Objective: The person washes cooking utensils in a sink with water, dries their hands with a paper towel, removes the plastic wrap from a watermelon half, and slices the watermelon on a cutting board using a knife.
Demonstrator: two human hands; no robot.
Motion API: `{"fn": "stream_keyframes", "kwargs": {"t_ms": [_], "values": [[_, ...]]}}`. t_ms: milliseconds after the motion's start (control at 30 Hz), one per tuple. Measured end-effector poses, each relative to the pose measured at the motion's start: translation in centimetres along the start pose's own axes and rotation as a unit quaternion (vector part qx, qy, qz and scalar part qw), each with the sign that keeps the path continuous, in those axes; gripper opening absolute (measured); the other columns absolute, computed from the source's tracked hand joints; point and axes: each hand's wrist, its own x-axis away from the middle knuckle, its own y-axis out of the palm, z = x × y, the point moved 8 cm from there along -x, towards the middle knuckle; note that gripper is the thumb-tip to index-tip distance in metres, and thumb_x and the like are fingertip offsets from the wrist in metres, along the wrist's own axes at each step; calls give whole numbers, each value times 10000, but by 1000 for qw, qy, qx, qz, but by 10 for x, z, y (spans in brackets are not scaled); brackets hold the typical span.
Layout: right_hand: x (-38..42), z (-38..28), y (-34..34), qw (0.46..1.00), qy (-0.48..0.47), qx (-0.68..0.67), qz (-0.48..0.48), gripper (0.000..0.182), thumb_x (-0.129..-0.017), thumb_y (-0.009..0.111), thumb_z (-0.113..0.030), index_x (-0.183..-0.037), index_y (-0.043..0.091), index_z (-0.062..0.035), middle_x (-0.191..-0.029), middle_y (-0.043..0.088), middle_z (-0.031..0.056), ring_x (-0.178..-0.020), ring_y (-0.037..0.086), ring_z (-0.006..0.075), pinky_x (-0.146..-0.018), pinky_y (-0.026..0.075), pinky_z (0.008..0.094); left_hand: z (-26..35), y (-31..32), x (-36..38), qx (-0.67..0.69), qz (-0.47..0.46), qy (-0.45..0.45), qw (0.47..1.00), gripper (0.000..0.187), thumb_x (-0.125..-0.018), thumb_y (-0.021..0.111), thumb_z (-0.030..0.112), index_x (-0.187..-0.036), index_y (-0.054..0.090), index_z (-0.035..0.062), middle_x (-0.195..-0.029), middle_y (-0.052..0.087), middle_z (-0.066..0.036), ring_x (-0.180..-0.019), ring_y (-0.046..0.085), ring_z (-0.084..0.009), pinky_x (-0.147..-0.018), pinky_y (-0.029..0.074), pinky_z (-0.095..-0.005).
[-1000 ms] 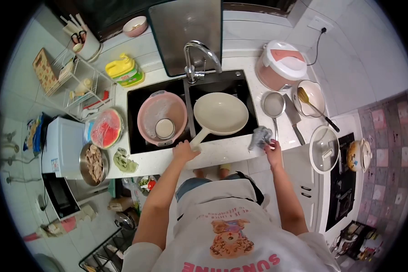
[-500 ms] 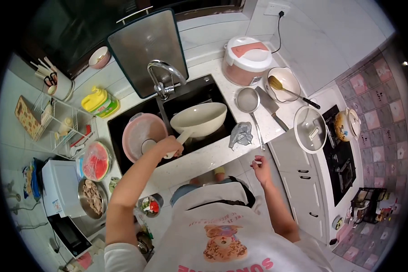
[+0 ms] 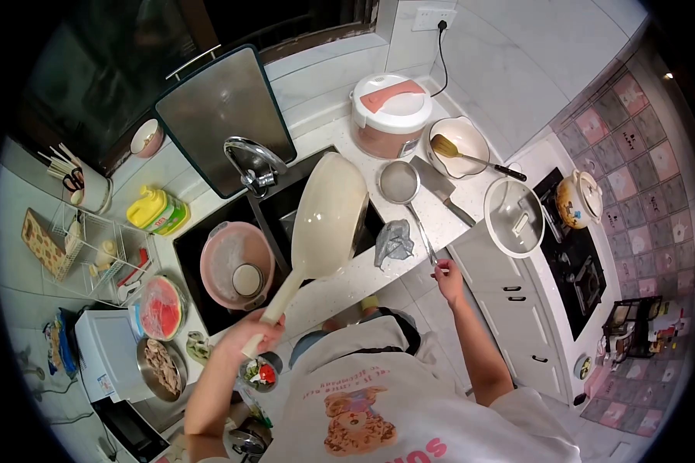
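My left hand (image 3: 256, 333) is wrapped round the long handle of a cream pan (image 3: 328, 216), which is raised and tilted above the right side of the dark sink. On the right, my right hand (image 3: 446, 276) is pinched at the handle end of a long-handled strainer (image 3: 399, 182), whose round mesh head lies on the white counter. A crumpled grey bag (image 3: 394, 244) rests between the sink and the strainer handle. In the left basin sits a pink basin (image 3: 238, 264) with a small round bowl (image 3: 248, 279) inside.
A cleaver (image 3: 444, 190), a bowl with a spatula (image 3: 459, 147) and a rice cooker (image 3: 392, 113) stand behind the strainer. At the right are a glass lid (image 3: 513, 217) and a patterned pot (image 3: 579, 199). The faucet (image 3: 256, 166) rises behind the sink.
The pan has risen out of the sink and turned, its handle now nearer my body. My right hand has closed on the strainer's handle end. The view has shifted slightly.
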Motion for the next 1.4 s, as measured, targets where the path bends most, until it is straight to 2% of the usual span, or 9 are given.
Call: {"fn": "stream_keyframes", "kwargs": {"t_ms": [233,533,700,767,867,1000,1100,1233,1400], "values": [[-16,2,8,999,2,11,-33,177,-875,589,-57,-1040,558,-4,-903,627,123,-745,684,236,-633,525,316,-20,26,-3,-52,44,55,996,257,-722,611,-2,-952,499,28,-668,483,-35,-457,457,-118,-387,349,-236],[-52,-42,17,939,-81,330,52,299,-829,680,-238,-1034,590,-40,-1016,583,173,-897,595,349,-784,491,439,-56,68,11,-241,227,98,939,348,-713,625,-31,-1037,511,25,-752,533,-39,-527,535,-122,-427,436,-267],[-71,-48,39,922,-103,370,49,434,-780,729,-282,-1044,544,9,-1023,546,208,-948,555,385,-803,471,451,-60,97,24,-462,347,138,804,437,-667,646,119,-1056,473,22,-796,631,-246,-713,627,-438,-669,515,-442],[-75,-41,41,919,-107,376,49,445,-777,729,-277,-1044,531,19,-1008,538,216,-954,541,389,-812,463,451,-61,109,28,-490,369,145,776,433,-669,645,120,-1057,475,31,-790,634,-242,-723,628,-438,-670,515,-456],[-59,-64,20,927,-115,320,156,441,-775,731,-278,-1041,534,12,-1015,539,220,-947,534,391,-815,452,448,-72,117,32,-518,382,156,749,436,-670,644,121,-1063,475,40,-781,639,-237,-729,630,-437,-664,515,-475],[-29,-41,-4,962,-142,211,100,323,-807,687,-217,-994,556,11,-951,570,206,-902,541,392,-801,450,442,-70,129,31,-566,362,188,716,449,-674,646,121,-1079,466,47,-763,634,-238,-717,633,-432,-647,522,-476],[48,-3,-6,967,146,-51,-205,263,-884,638,-217,-1061,621,-24,-895,671,60,-852,624,186,-781,484,319,-58,138,13,-613,294,241,692,463,-685,639,119,-1102,450,54,-733,629,-223,-681,628,-429,-614,516,-479],[188,-119,-39,872,193,-252,-374,379,-968,548,-347,-1212,595,-61,-1050,645,23,-983,586,103,-870,473,246,-49,172,-28,-661,185,265,677,482,-687,637,126,-1118,438,43,-795,630,-237,-715,617,-440,-630,497,-510],[250,-138,-86,904,158,-353,-182,415,-990,506,-353,-1250,553,-32,-1092,635,45,-998,583,112,-921,468,271,-95,283,-85,-681,25,297,669,461,-701,657,131,-1103,455,32,-812,639,-228,-754,626,-437,-649,493,-507]]}}
